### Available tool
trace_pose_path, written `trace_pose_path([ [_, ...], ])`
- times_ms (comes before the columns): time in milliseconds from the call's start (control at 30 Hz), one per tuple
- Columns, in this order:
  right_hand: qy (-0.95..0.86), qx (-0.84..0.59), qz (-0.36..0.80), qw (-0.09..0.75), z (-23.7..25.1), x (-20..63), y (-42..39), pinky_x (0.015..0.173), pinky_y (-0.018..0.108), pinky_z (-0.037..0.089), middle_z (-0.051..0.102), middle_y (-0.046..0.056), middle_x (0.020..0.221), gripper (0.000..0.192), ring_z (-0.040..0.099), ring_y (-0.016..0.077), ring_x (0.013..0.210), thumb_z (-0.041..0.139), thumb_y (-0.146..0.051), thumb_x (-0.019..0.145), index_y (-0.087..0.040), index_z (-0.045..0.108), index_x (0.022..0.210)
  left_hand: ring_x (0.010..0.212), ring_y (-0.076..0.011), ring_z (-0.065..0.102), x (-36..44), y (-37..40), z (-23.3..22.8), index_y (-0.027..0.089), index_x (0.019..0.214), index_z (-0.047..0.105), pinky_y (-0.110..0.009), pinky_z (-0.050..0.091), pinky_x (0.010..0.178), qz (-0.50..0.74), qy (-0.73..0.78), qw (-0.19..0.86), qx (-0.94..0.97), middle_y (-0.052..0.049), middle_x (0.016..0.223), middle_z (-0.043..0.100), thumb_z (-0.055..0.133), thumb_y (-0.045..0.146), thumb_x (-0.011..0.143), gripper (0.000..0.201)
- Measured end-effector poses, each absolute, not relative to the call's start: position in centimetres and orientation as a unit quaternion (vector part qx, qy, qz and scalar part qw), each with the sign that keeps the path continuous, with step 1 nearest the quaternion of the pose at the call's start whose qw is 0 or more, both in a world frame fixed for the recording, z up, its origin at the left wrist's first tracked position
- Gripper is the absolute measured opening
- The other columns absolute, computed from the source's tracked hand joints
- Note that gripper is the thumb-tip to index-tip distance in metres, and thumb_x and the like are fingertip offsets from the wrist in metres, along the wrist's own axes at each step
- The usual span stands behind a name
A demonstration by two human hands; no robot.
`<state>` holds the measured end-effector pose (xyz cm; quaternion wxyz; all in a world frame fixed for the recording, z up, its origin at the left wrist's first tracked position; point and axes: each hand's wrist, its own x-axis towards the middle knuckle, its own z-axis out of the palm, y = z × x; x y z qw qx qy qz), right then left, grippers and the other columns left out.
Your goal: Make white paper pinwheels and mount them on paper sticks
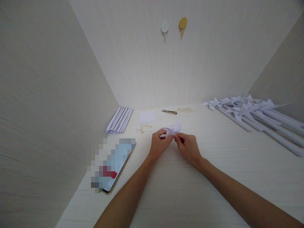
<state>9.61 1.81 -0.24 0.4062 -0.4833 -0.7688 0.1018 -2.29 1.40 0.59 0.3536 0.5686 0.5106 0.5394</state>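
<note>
At the lower left of the frame a flat smartphone (116, 167) with a blurred screen is lying on the pale wood-grain desk (213, 177). Just above the centre, both forearms are reaching in and meeting over a small folded white paper pinwheel head (173, 129), which is being held slightly above the desk surface. The left hand (159, 144) is pinching the paper's left side with a narrow grip, fingers curled close around it. The right hand (188, 146) is closing thumb and forefinger tightly on the folded middle; whether something thin sits between those fingers is too small to tell. The likely trouble here is the thin paper tearing or the folded flaps springing open if either pinch is slackening or twisting too hard.

Further back, small scattered pale-gold fasteners (143, 128) are lying beside a square white paper sheet (147, 116), with a slim utility knife (169, 111) behind. At the left wall a bundle of rolled white paper sticks (119, 120) is resting; at the far right, finished white paper pinwheels on sticks (251, 112) are piling up.
</note>
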Motion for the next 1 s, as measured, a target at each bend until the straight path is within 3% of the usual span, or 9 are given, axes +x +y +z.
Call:
trace_pose_path([
  [767, -0.77, -0.48, 0.097, 0.41, -0.1, 9.61, 1.67, 0.043, 0.022, 0.023, 0.046, 0.0, 0.041, 0.032, 0.035, 0.009, 0.039, 0.039, -0.024, 0.075, -0.016, 0.048, 0.046, 0.065, -0.011, 0.053, -2.31, 1.44, 0.33, 0.014, 0.062, 0.059, -0.02, 0.044, 0.055, 0.539, 0.526, 0.305, 0.583, 0.001, 0.064, 0.058, 0.051, 0.019, 0.064, 0.009],
  [1000, -0.718, -0.469, 0.289, 0.425, 0.13, 9.97, 2.28, 0.039, 0.02, 0.025, 0.038, -0.004, 0.036, 0.029, 0.034, 0.0083, 0.036, 0.041, -0.028, 0.071, -0.017, 0.044, 0.045, 0.063, -0.0097, 0.052, -2.37, 1.59, 0.43, 0.014, 0.06, 0.058, -0.019, 0.044, 0.056, 0.542, 0.509, 0.331, 0.581, 0.002, 0.063, 0.056, 0.046, 0.013, 0.063, 0.012],
])
